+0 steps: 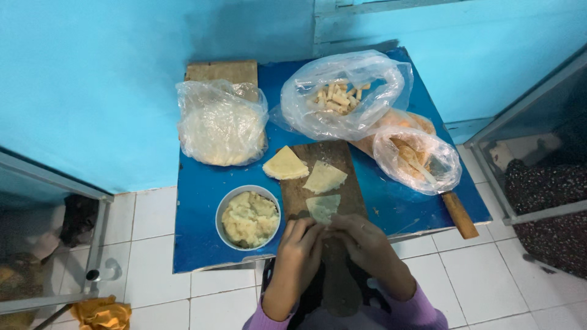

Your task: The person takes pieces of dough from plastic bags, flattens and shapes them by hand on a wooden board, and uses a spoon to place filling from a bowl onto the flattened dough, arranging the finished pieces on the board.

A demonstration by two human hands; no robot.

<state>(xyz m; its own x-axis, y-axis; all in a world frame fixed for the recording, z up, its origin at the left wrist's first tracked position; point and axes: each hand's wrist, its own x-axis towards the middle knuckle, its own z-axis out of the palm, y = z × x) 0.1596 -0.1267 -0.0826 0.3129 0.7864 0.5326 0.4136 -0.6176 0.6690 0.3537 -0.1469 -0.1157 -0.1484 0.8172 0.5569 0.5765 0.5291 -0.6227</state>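
Note:
My left hand [301,243] and my right hand [361,235] meet at the near end of a dark wooden board [345,189], fingers pinched together on the edge of a thin pale wrapper sheet [322,206]. Two more pale wrapper pieces lie farther up: one [324,177] on the board, one [285,165] on its left edge. A white bowl [226,208] of yellowish mashed filling [249,219] stands just left of my left hand. All of it rests on a low blue table [195,189].
A clear bag [221,122] of stacked round wrappers sits at the back left on a wooden board. A bag [342,95] holds small rolled sticks. A third bag [419,157] covers a wooden rolling pin [460,215]. White tiled floor surrounds the table; blue walls behind.

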